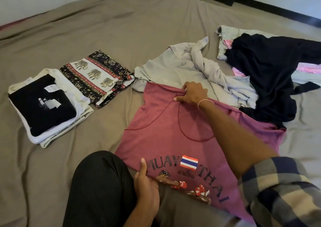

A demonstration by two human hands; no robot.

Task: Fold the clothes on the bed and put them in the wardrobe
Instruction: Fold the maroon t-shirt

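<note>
Right hand (pixel 192 94) pinches the pink tank top (pixel 165 131) at its neckline, and left hand (pixel 147 183) grips its edge at 6 o'clock. The top likely needs pulling taut and flat before creasing. On the bed (pixel 104 27), the folded stack (pixel 43 105) and elephant-print piece (pixel 97 77) lie at 9 o'clock, the unfolded heap (pixel 260 70) at 2. No wardrobe is plainly visible.

Spread shirt (pixel 161 119): centre
Folded stack (pixel 45 105): 9 o'clock
Folded trousers (pixel 97 77): 10 o'clock
Collared shirt (pixel 170 67): 12 o'clock
Loose heap (pixel 269 67): 2 o'clock
</note>
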